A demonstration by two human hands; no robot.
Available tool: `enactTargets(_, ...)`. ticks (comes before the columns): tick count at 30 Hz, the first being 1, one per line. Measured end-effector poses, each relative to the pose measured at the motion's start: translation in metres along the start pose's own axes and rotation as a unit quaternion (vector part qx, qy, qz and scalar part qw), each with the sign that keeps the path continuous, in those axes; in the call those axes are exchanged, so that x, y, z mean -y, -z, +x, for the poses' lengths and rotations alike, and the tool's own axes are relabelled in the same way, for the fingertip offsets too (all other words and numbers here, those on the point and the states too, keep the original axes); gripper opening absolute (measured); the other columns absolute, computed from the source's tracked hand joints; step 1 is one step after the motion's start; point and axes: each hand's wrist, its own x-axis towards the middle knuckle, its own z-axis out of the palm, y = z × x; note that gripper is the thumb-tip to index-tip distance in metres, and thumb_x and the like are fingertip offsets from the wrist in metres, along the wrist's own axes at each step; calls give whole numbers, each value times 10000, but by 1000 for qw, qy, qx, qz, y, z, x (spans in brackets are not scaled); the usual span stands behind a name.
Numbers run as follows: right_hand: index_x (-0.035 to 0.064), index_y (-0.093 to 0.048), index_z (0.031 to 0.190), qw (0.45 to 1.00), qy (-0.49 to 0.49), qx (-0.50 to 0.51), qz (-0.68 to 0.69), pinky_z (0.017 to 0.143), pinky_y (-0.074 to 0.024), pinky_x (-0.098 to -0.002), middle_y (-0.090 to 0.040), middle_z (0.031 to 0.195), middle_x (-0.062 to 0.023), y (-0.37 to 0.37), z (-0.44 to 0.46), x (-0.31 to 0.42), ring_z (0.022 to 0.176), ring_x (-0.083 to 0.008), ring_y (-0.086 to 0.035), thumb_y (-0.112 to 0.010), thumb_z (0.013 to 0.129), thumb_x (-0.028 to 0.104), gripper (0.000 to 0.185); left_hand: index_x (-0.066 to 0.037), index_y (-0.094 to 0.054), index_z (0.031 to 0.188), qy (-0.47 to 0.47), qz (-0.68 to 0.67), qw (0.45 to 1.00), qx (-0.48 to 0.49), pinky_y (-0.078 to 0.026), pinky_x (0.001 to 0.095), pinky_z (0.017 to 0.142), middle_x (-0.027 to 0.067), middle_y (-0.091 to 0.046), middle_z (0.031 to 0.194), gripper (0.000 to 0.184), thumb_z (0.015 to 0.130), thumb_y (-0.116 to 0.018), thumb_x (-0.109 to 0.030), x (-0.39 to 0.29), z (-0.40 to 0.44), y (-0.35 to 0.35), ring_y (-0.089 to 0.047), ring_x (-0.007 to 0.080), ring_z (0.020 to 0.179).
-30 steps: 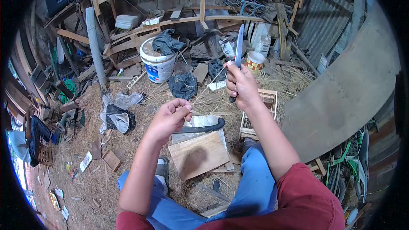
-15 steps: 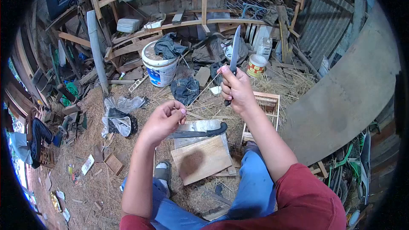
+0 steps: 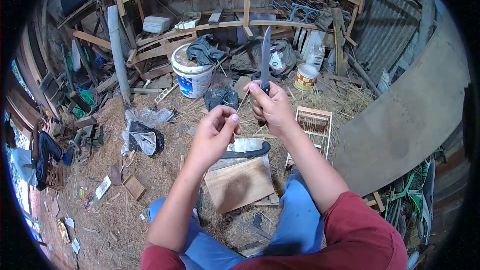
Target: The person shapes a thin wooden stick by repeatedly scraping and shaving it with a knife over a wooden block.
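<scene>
My right hand (image 3: 272, 107) is wrapped round the dark handle of a knife (image 3: 266, 55), its blade pointing up. A thin stick (image 3: 243, 101) runs from the thumb side of that hand, by the knife, down to my left hand (image 3: 216, 132), whose thumb and fingers pinch its lower end. Below my hands, a machete (image 3: 252, 153) with a black handle lies behind a flat wooden board (image 3: 240, 186), between my knees. A small slatted wooden cage (image 3: 315, 131) stands by my right knee, partly behind my right forearm.
Ahead stand a white bucket (image 3: 192, 77) with black plastic on it and a smaller tub (image 3: 305, 77). A large sheet (image 3: 400, 115) leans at the right. Straw and scraps litter the floor. A person (image 3: 37, 157) sits at the far left.
My left hand has moved right and slightly up, closer to my right hand. My right hand, with the knife, has shifted a little left and down. Less stick shows between them.
</scene>
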Motion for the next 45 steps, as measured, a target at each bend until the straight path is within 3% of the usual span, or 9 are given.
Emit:
enactTargets(1,60,-657,1000,1000,13,9,-10,403,-194,-222,-412,558,108,0,0,0,420,-2,-300,-621,1030,225,172,-36,-598,1082,-2,-9,1000,-7,-415,216,542,10,-606,779,134,1044,-568,-161,2,2,-2,-527,58,633)
enactTargets(8,43,-669,1068,991,38,12,-127,451,-248,-217,-429,611,105,8,-3,6,481,-5,-341,-614,1034,243,210,-50,-543,1013,-56,14,998,-33,-351,208,499,-17,-561,737,99,1043,-555,-143,4,4,-6,-468,38,582)
enactTargets(11,-16,-638,1111,991,38,94,-87,541,-333,-244,-465,726,42,17,-2,6,594,-59,-394,-409,1094,374,453,-55,-521,1043,-54,3,997,-46,-329,201,484,-27,-540,722,94,1042,-555,-142,1,3,-5,-446,30,567)
enactTargets(15,-4,-635,1101,986,48,94,-126,599,-358,-258,-463,729,38,16,-5,6,638,-77,-413,-379,1097,407,485,-70,-508,1100,-40,-42,998,-35,-280,202,459,-43,-502,707,112,1057,-533,-170,-2,2,-5,-396,23,539)
enactTargets(20,22,-635,1064,960,113,129,-220,702,-423,-257,-557,811,14,13,-5,0,754,-82,-498,-484,1078,297,313,-88,-499,1124,-35,-52,998,-31,-262,206,455,-50,-473,694,127,1072,-508,-203,-15,0,-9,-361,25,528)
enactTargets(26,13,-627,1029,943,102,127,-288,795,-474,-305,-633,910,-69,13,-7,-2,897,-145,-588,-607,1011,312,300,-92,-511,1154,-38,-55,997,-31,-284,207,470,-45,-474,700,135,1073,-497,-200,-5,1,-6,-372,26,549)
enactTargets(32,14,-627,1012,907,164,135,-363,806,-480,-378,-644,918,-155,16,-4,-1,872,-262,-619,-674,946,310,308,-63,-553,1129,-58,-5,997,-56,-298,210,486,-40,-500,750,143,1066,-496,-178,-6,-2,-5,-393,25,584)
enactTargets(40,20,-632,1008,878,201,144,-410,767,-468,-393,-613,879,-158,15,-6,5,845,-297,-606,-692,932,324,319,-36,-629,1086,-80,61,992,-74,-348,252,573,-41,-474,724,137,1047,-529,-120,-4,-4,-5,-415,43,659)
enactTargets(45,20,-639,983,855,242,130,-441,742,-452,-406,-599,854,-163,17,-7,9,829,-333,-583,-724,908,341,341,-48,-639,1069,-100,93,987,-86,-326,259,544,-52,-450,690,116,1037,-539,-97,-15,-7,-12,-392,33,635)
